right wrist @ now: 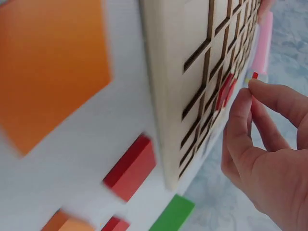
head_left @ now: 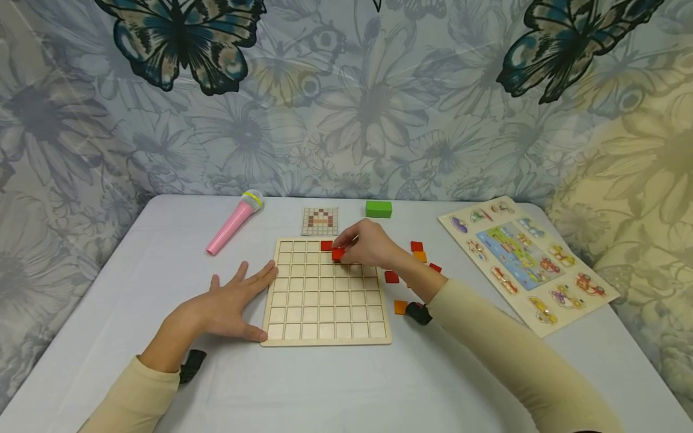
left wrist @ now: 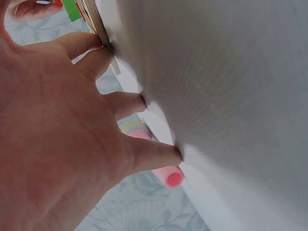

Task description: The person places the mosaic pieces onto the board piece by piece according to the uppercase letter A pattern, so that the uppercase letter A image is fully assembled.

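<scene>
A wooden grid board lies flat on the white table. My left hand rests at its left edge with fingers spread; thumb and fingertips meet the rim. In the left wrist view several fingertips press on the cloth. Over the board's top rows, my right hand pinches a small red tile between thumb and forefinger. One red tile sits in the top row, and another red tile shows just below the right fingertips.
Loose red tiles and orange tiles lie right of the board, partly hidden by the right arm. Behind it are a small pattern card and a green block. A pink toy microphone lies left, a picture puzzle board right.
</scene>
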Available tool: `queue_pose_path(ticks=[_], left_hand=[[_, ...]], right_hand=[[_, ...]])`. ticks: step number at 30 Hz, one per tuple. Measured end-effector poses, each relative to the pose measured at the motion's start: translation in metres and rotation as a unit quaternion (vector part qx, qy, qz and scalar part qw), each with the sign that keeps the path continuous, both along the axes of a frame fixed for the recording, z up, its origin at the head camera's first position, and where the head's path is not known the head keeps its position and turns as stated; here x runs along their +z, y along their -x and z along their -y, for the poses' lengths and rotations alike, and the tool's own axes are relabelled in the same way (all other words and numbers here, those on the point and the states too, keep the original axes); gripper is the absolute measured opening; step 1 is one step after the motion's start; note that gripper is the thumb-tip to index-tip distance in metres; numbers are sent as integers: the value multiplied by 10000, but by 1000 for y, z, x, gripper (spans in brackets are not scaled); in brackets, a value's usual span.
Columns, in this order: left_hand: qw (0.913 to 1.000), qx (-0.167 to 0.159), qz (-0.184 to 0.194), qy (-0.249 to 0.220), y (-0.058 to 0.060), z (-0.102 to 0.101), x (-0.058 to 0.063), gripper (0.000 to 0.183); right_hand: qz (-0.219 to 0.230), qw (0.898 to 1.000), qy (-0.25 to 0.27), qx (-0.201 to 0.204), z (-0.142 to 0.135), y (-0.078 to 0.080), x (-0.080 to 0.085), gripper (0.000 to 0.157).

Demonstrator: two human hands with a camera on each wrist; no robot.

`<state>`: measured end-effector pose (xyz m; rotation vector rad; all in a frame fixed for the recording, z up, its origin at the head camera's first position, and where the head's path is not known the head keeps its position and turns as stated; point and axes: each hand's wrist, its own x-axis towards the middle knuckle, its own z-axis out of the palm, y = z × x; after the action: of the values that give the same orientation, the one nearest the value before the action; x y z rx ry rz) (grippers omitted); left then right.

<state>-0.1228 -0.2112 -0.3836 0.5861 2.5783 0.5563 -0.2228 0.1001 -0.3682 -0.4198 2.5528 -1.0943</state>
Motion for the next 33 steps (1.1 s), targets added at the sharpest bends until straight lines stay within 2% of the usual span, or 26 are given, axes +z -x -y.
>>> queue_pose_path(ticks=[10, 19, 33], left_hand=[[10000, 9, 50, -8, 1, 0, -1, 123], [10000, 29, 40, 20, 0, 0, 0, 123], [10000, 36, 69, 11, 1, -1, 1, 122]], right_hand=[[183, 9996, 137, 172, 27, 2, 0, 28], [-3, 9993, -179, 343, 46, 9, -2, 27], [-64, 9986, -414, 317, 53, 10, -5, 29]])
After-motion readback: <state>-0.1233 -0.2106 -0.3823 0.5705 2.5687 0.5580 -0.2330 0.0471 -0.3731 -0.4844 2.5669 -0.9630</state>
